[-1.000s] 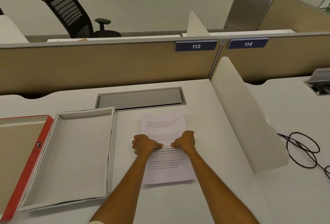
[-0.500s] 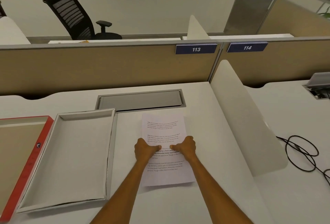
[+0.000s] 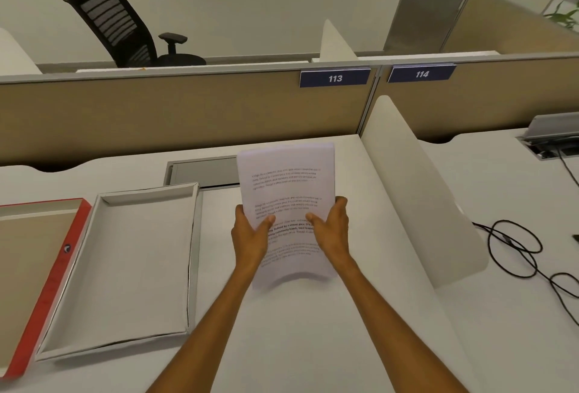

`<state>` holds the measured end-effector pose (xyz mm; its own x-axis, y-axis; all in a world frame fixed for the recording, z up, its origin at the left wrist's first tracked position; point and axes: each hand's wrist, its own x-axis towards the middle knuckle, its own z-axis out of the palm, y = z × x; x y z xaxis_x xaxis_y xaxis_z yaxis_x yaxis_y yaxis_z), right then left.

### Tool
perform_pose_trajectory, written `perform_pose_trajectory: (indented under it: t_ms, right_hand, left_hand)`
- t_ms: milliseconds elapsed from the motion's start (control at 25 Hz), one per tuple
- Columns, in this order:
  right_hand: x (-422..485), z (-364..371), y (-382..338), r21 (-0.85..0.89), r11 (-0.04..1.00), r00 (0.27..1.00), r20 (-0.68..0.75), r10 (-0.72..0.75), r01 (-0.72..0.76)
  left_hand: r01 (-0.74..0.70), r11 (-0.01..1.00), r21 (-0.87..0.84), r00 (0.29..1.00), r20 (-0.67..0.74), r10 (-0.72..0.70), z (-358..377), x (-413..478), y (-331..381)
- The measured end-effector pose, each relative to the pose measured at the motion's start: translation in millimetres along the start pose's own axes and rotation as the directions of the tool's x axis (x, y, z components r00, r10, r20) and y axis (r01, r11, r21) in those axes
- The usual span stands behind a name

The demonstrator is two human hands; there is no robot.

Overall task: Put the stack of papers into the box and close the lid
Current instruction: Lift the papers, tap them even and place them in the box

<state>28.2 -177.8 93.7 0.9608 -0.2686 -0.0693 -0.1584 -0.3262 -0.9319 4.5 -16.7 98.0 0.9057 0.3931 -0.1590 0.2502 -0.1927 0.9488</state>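
With both hands clamped on its long edges, the stack of papers [image 3: 289,204] hangs clear of the desk [image 3: 313,330], tilted up toward the camera, near edge sagging in a curve. Left hand [image 3: 250,236] has the left edge, thumb on the printed face, fingers curled behind; right hand [image 3: 332,229] mirrors it on the right edge. Both are closed on the stack, nothing else held. Key relation: the open box [image 3: 125,267] lies to the left of the stack, well apart from the left hand, so the left hand is the nearer one and leads the move. Long axis of the stack runs away from the person; the box's long axis runs roughly the same way, skewed a bit at its near end. My read: a sideways shift left with a small twist, no quarter turn needed. Box interior looks bare, walls low. The red-edged lid [image 3: 47,283] lies further left, touching or just beside the box, inner face up. It needs flipping over later. Risk as I judge it: the sagging near edge catching the box's right wall [image 3: 192,251] on the way in. Papers not yet in, lid still off.
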Motion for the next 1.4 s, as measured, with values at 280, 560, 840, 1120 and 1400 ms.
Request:
perform_pose_trajectory:
  t_ms: [280,560,840,1120,1400]
  right_hand:
    - [-22.8,-7.1,-2.5,0.28,0.957,0.997,-0.032,-0.067,0.073]
    - [-36.0,-7.7,12.5,0.311,0.947,0.996,-0.059,-0.068,0.083]
    - [-29.6,-6.3,15.9,0.287,0.954,0.996,-0.017,-0.088,0.09]
    - [-20.0,-16.0,13.5,0.245,0.966,0.996,0.012,-0.083,0.078]
    - [-25.7,-9.2,18.6,0.233,0.971,0.998,-0.031,-0.054,0.06]
  left_hand:
    - [-0.174,0.962,-0.209,0.985,-0.039,0.17,-5.0,-19.7,0.7]
    - [-0.207,0.951,-0.229,0.978,-0.05,0.201,-2.9,-26.2,-15.2]
    - [-0.172,0.959,-0.225,0.985,-0.008,0.175,-8.0,-17.4,-24.0]
    - [-0.158,0.97,-0.185,0.982,0.073,0.174,-16.3,-1.2,-30.3]
    - [-0.123,0.981,-0.151,0.986,0.095,0.138,-16.8,0.4,-33.9]
